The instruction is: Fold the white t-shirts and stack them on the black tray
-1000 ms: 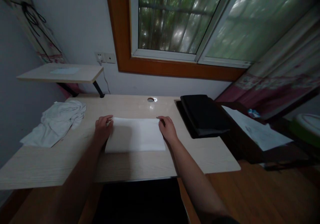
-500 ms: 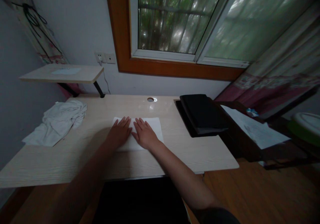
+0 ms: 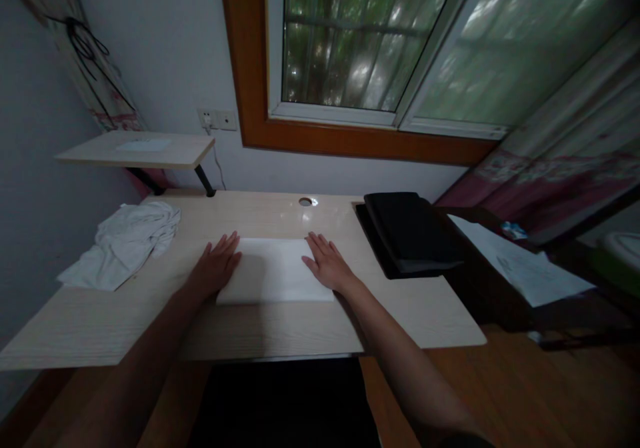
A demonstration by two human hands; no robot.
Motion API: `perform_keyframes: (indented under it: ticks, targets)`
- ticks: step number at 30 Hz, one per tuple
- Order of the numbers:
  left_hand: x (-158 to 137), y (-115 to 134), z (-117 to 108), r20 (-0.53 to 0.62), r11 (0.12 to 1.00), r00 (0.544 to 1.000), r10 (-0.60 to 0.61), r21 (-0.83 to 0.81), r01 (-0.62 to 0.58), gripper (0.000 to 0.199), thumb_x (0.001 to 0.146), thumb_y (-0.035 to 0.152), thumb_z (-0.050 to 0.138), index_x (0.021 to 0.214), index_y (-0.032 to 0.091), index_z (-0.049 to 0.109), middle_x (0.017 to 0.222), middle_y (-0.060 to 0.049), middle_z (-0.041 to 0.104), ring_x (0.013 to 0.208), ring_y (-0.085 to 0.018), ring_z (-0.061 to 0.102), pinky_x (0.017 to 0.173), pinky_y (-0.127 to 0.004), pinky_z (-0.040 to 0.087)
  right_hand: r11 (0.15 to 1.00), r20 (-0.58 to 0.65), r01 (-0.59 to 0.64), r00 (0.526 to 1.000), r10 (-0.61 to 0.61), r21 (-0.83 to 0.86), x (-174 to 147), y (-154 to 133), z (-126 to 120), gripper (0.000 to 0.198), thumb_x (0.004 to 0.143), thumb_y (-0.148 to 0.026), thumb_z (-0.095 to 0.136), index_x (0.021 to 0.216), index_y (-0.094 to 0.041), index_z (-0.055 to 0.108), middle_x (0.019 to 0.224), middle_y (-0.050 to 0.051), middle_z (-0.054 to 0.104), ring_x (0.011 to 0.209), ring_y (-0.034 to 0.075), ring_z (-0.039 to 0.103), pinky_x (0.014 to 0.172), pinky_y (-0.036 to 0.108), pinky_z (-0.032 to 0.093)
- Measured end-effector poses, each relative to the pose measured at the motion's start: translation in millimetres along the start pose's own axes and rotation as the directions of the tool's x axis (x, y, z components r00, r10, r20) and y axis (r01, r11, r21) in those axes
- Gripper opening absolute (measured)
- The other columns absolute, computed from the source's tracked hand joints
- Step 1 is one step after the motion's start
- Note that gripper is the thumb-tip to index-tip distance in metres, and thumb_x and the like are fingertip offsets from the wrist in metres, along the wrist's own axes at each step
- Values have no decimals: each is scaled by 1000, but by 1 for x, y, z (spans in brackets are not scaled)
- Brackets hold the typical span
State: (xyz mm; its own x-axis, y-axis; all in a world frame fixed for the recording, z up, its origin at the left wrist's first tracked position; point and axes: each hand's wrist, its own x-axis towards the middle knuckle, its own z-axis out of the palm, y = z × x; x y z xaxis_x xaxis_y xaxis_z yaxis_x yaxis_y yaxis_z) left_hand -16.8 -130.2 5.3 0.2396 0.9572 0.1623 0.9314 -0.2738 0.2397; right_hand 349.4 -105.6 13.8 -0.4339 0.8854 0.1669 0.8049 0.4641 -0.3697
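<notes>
A flat white rectangular sheet [image 3: 275, 271] lies on the pale wooden desk [image 3: 295, 328] in front of me; whether it is paper or folded cloth I cannot tell. My left hand [image 3: 217, 265] rests at its left edge, fingers stretched out and pointing away from me. Over the right edge of the sheet lies my right hand [image 3: 327, 261], flat with its thumb spread inward. Both palms face down, and neither hand grips anything. Between them the middle of the sheet is uncovered, with a shadow across its left part.
At the desk's left lies a crumpled white cloth [image 3: 125, 245], below a raised shelf [image 3: 185, 155] on black legs. Black folders [image 3: 407, 231] are stacked to the right. Beyond them, a paper sheet [image 3: 515, 261] lies on a dark surface. A cable hole [image 3: 305, 202] sits near the back edge.
My hands have slid apart from the middle of the sheet, the left one outward to its left edge and the right one to its right edge. The view has shifted slightly.
</notes>
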Motion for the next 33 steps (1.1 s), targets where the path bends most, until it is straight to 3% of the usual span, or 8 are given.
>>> perform_keyframes:
  ticks: [5, 8, 12, 16, 20, 23, 33]
  targets:
    - [-22, -35, -6, -54, 1000, 999, 3, -7, -3, 59, 104, 42, 30, 155, 15, 39, 162, -16, 39, 153, -34, 29, 121, -61, 28, 999, -53, -20, 998, 21, 25, -22, 40, -11, 59, 105, -51, 38, 156, -21, 42, 163, 13, 37, 154, 30, 28, 125, 57, 25]
    - [-36, -41, -17, -133, 994, 987, 87, -61, -95, 58, 101, 34, 34, 156, 16, 38, 163, -15, 37, 153, -30, 29, 122, -55, 31, 993, -115, 33, 993, -20, 113, -36, 47, -22, 53, 105, -47, 42, 151, -23, 49, 160, 13, 43, 150, 28, 37, 123, 54, 32]
    - [-53, -32, -38, -99, 950, 954, 284, -105, -294, 62, 94, 22, 43, 156, 26, 39, 164, -7, 37, 155, -27, 27, 125, -53, 29, 949, -196, 160, 974, -108, 271, -56, 29, -42, 40, 105, -38, 45, 142, -29, 58, 148, 10, 56, 138, 24, 52, 117, 48, 42]
    - [-65, -7, -54, -32, 903, 911, 411, -121, -412, 60, 93, 21, 50, 151, 32, 47, 160, -5, 43, 153, -28, 30, 124, -54, 33, 919, -160, 278, 957, -240, 281, -72, -1, -54, 40, 100, -38, 58, 139, -33, 60, 141, 9, 61, 132, 26, 56, 111, 48, 48]
    - [-67, 19, -54, 15, 883, 884, 468, -63, -466, 61, 94, 33, 60, 152, 31, 45, 159, -6, 45, 151, -30, 34, 123, -56, 34, 892, -106, 404, 915, -390, 204, -76, -14, -48, 53, 91, -44, 71, 140, -32, 59, 137, 11, 63, 128, 29, 57, 105, 49, 51]
    - [-64, 28, -47, 42, 864, 863, 504, -35, -503, 64, 93, 37, 63, 154, 30, 44, 159, -7, 45, 149, -30, 38, 122, -55, 36, 894, -60, 428, 904, -424, 135, -74, -11, -42, 49, 91, -42, 71, 137, -28, 61, 134, 12, 64, 125, 29, 59, 103, 47, 53]
    - [-65, 14, -36, -11, 843, 844, 537, 29, -536, 58, 95, 20, 55, 152, 30, 47, 153, -5, 53, 143, -24, 48, 122, -49, 38, 896, -49, 444, 895, -443, 17, -78, 7, -39, 38, 93, -28, 63, 131, -27, 66, 131, 9, 68, 122, 28, 63, 103, 48, 54]
